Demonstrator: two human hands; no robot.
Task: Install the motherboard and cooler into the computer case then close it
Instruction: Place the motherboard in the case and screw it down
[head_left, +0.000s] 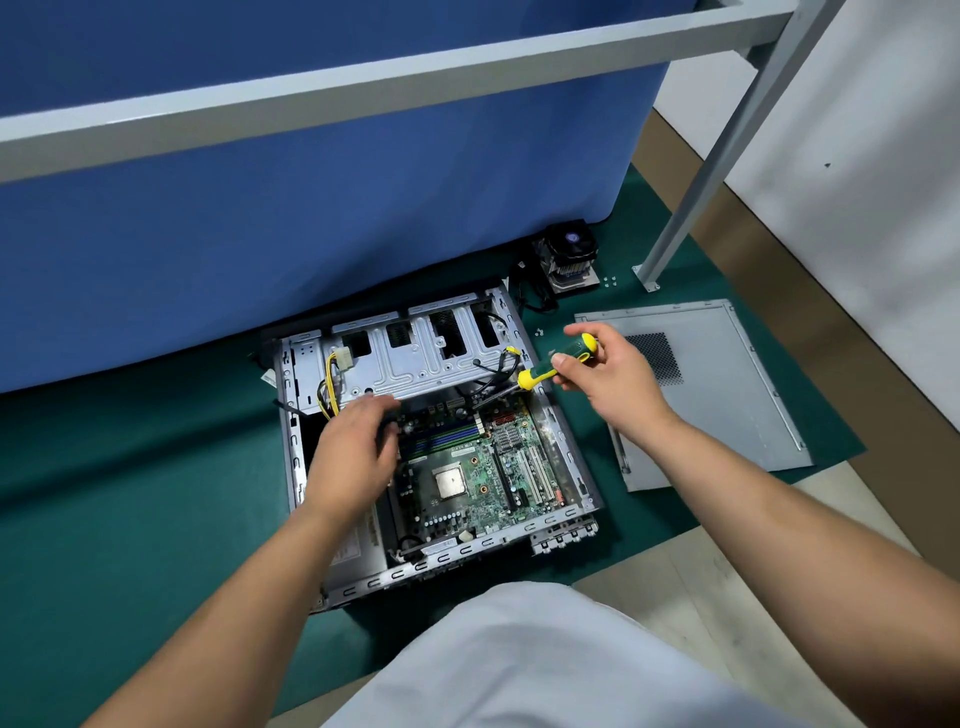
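Counts: 1 computer case (563, 441), open, w/ 1 motherboard (467, 467) inside. 1 CPU socket (450, 481) on the board. RAM slots approx 4, too blurred to be sure; 2 white expansion slots (535, 475) seen. 1 cooler (569, 257) on the mat. 1 side panel (727, 395) lying flat. 1 screwdriver (558, 361), green/yellow. 2 hands: left hand (358, 447), right hand (608, 371). Small screws in 2 clusters: one near the cooler (610, 281), one near the case corner (539, 331); exact no. per cluster can't tell. 1 green mat (130, 493). 1 blue panel (311, 208). 1 metal frame leg (727, 156).
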